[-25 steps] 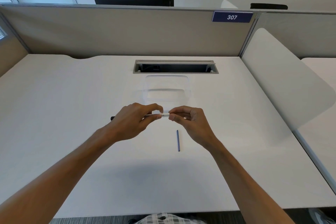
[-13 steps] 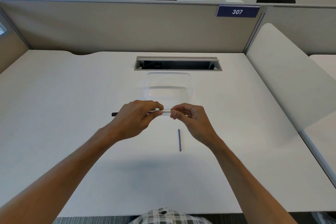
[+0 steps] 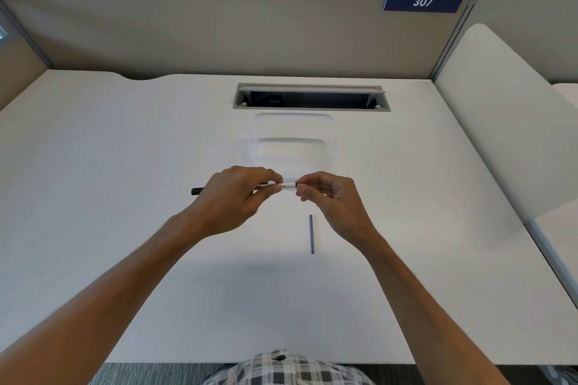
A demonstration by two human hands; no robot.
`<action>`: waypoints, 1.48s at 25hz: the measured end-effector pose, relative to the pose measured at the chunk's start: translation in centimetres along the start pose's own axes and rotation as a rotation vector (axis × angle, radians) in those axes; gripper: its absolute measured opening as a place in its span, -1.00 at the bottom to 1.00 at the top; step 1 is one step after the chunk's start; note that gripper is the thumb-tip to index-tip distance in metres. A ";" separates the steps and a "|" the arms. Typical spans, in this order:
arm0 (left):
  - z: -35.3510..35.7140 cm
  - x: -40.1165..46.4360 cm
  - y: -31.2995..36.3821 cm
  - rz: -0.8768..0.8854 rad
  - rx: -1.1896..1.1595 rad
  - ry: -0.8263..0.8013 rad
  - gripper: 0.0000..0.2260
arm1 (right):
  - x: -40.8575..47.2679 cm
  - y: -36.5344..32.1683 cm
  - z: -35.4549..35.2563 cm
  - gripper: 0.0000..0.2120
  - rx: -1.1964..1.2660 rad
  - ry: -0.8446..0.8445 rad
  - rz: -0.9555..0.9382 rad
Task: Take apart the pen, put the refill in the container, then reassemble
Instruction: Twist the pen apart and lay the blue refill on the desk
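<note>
**Head view: pen held between both hands above the table, end piece being worked**

Head view, looking down. The pen (image 3: 275, 187) is held level, crosswise to the person, a little above the table (image 3: 125, 228). Its white barrel shows between the two hands, and its black end sticks out to the left past the left hand (image 3: 233, 197). That hand is closed around the barrel, thumb and forefinger pinching it near the middle. The right hand (image 3: 328, 200) is closed on the pen's right end, fingertips (image 3: 302, 189) pinched over a small dark piece there; whether this piece is being twisted off or on cannot be told.

A thin blue rod (image 3: 311, 233), probably the refill, lies on the table just below the right hand, pointing away from the person and touching neither hand. The clear container (image 3: 294, 141) stands beyond the hands, near them, and appears empty, though its transparent walls make that hard to judge. Behind it is a cable slot (image 3: 311, 97) in the table, then a partition (image 3: 219, 34) bearing the sign 307 (image 3: 423, 2).

Step in hand, as judged: disassembly or closing of the barrel's right end, with the refill not yet in the container. The next move calls for a steady grip by the left hand while the right turns the end piece, then a fine pinch to lift the thin rod off the flat surface.
</note>
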State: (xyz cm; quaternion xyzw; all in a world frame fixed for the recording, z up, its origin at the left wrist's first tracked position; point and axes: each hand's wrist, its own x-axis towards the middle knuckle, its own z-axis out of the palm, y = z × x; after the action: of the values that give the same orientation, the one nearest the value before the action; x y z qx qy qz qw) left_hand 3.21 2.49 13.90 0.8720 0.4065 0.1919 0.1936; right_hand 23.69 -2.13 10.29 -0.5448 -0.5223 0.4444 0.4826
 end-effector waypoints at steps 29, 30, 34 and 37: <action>0.2 -0.2 -0.4 -0.017 -0.048 -0.019 -0.72 | 0.7 -0.5 1.2 -0.63 -0.170 -0.039 -0.058; 0.1 -0.1 -0.5 -0.014 -0.047 -0.029 -0.72 | 0.7 -0.5 1.2 -0.65 -0.164 -0.042 -0.054; 0.2 0.1 -0.7 0.012 -0.021 -0.070 -0.70 | 0.9 -0.2 0.9 -0.71 -0.154 -0.044 -0.054; 0.0 0.2 -0.9 0.016 -0.018 -0.078 -0.68 | 1.1 -0.3 0.6 -0.77 -0.163 -0.060 -0.051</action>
State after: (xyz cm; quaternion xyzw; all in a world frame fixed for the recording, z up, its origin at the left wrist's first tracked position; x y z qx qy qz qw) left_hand 2.74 3.18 13.45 0.8803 0.3899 0.1628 0.2157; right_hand 23.13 -1.01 10.52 -0.5553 -0.5845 0.4042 0.4321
